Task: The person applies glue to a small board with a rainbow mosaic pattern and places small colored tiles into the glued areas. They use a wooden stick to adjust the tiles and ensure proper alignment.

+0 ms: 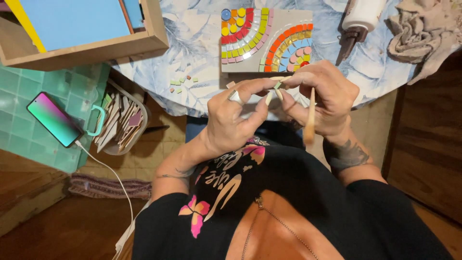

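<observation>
Holding: you pinch a small pale-green tile chip (277,85) between the fingertips of your left hand (236,118) and your right hand (323,98), just above the near edge of the mosaic board (288,21).
Left fingers: thumb and forefinger are narrowed onto the chip; a ring sits on one finger.
Right fingers: the tips close on the same chip, while the rest of the hand grips a slim wooden stick (310,115) that hangs down past your palm.
Step in hand: by the look of it, you are readying or trimming one piece before it goes into the pattern; whether glue is on it cannot be told.
Board: two banded arcs of red, orange, yellow, green, pink and blue tiles are laid, with bare grey ground between and around them.
Next move calls for: a steady pinch, the chip turned to match the curve of an arc, then set down without nudging its neighbours.
Nearby: loose green chips (180,80) lie on the table (192,38) to your left, a glue bottle (360,21) and a rag (423,29) beyond the board, and a tub of tile pieces (122,123) with a phone (53,119) sits lower left.
</observation>
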